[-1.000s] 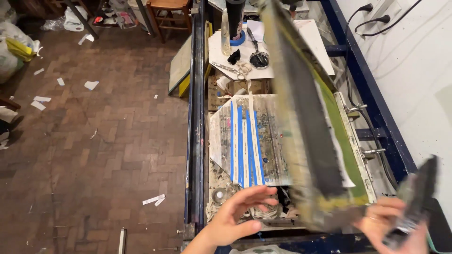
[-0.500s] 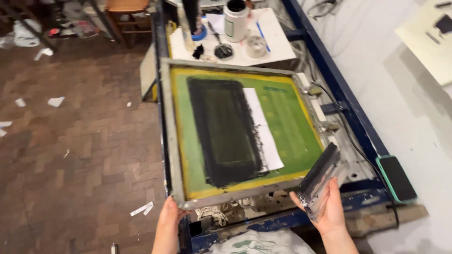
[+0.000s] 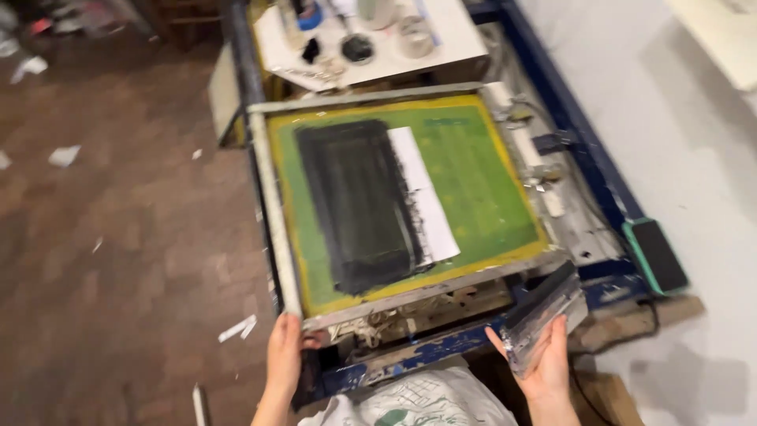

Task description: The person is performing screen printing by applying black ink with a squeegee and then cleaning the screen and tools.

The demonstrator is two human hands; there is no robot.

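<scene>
**Screen frame lowered flat on the press; squeegee held clear at the near right corner**

Lowered since a second ago, when it stood steeply tilted, the grey metal-framed printing screen with green mesh and yellow taped border (image 3: 481,189) now lies flat on the blue steel press bed (image 3: 587,158), much as it did half a second ago.

- Left hand (image 3: 285,345): fingers curled over the near left corner of the frame, thumb on top, pinching the rail; judged to be steadying the frame down on the bed.
- Right hand (image 3: 544,364): closed around the long grey ink-smeared squeegee (image 3: 544,315), gripping it from beneath and holding it off the near right corner of the frame, apparently to keep its wet edge away from the mesh.
- Black ink patch (image 3: 356,207): tall rectangle on the left half of the mesh.
- White paper strip (image 3: 426,197): lies along the right edge of the ink patch, touching it.
- White side table (image 3: 457,47): beyond the far edge of the frame, carrying a blue tape roll (image 3: 309,14), a round dark tin (image 3: 357,49) and a pale jar (image 3: 414,38); any labels are too blurred to tell.
- Flat black slab in a teal case (image 3: 656,254): at the right edge of the bed.
- Brown brick floor (image 3: 118,237): left of the press, with white paper scraps.
</scene>
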